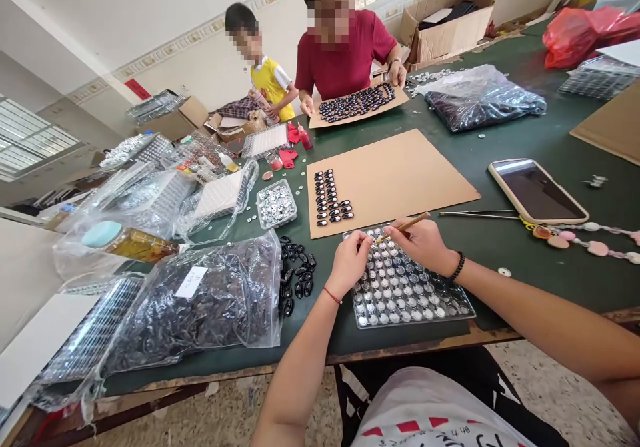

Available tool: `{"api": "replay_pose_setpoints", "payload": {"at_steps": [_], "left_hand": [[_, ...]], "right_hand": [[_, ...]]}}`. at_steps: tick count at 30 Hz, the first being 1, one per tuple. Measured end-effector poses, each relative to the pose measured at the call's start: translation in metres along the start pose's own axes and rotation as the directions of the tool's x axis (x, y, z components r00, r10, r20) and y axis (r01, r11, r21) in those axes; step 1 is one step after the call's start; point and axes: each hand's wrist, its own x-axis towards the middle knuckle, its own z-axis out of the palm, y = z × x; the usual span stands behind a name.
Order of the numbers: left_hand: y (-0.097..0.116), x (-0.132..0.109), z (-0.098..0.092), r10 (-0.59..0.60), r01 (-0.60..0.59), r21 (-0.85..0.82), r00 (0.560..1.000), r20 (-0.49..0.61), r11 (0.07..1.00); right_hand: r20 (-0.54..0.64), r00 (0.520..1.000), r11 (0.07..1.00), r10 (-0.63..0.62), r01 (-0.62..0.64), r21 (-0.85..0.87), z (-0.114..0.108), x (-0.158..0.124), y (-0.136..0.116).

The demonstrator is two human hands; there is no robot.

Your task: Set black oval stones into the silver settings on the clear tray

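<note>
My left hand (pixel 349 261) hovers over the near-left part of a clear tray (pixel 453 309) filled with several small silver gems, fingers pinched together on something I cannot make out. My right hand (pixel 425 242) is closed around a thin wooden stick (pixel 406 224) whose tip points at the tray's far rows. Beyond the tray lies a brown cardboard sheet (pixel 395 177) bearing two short columns of black oval pieces (pixel 329 198). A loose pile of black ovals (pixel 296 275) rests left of the tray.
A phone (pixel 536 190), tweezers (pixel 475 214) and a bead string (pixel 590 239) lie right. Plastic bags (pixel 200 300) and a small gem tub (pixel 276 203) crowd the left. Across the green table (pixel 550 260), a person in red presses a second cardboard (pixel 357 106); a child stands beside.
</note>
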Motion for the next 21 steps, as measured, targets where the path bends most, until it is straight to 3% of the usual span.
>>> {"api": "replay_pose_setpoints", "payload": {"at_steps": [6, 9, 12, 16, 21], "left_hand": [[-0.002, 0.003, 0.004, -0.135, 0.091, -0.325, 0.984, -0.114, 0.941], [0.001, 0.003, 0.009, -0.173, 0.139, -0.457, 0.984, -0.034, 0.879], [0.004, 0.002, 0.013, -0.168, 0.168, -0.48, 0.985, 0.043, 0.861], [0.003, 0.001, 0.016, -0.172, 0.162, -0.433, 0.985, 0.016, 0.887], [0.001, 0.007, 0.001, -0.174, 0.142, -0.45, 0.984, -0.032, 0.882]], "right_hand": [[-0.162, 0.987, 0.995, 0.002, 0.014, 0.099, -0.009, 0.002, 0.0], [-0.171, 0.977, 0.971, 0.125, -0.085, 0.224, -0.009, 0.004, -0.001], [-0.1, 0.966, 0.897, 0.238, -0.179, 0.404, -0.007, 0.004, -0.003], [-0.018, 0.959, 0.825, 0.284, -0.234, 0.514, -0.005, 0.003, -0.008], [-0.072, 0.927, 0.756, 0.368, -0.253, 0.604, -0.009, 0.006, -0.007]]}}
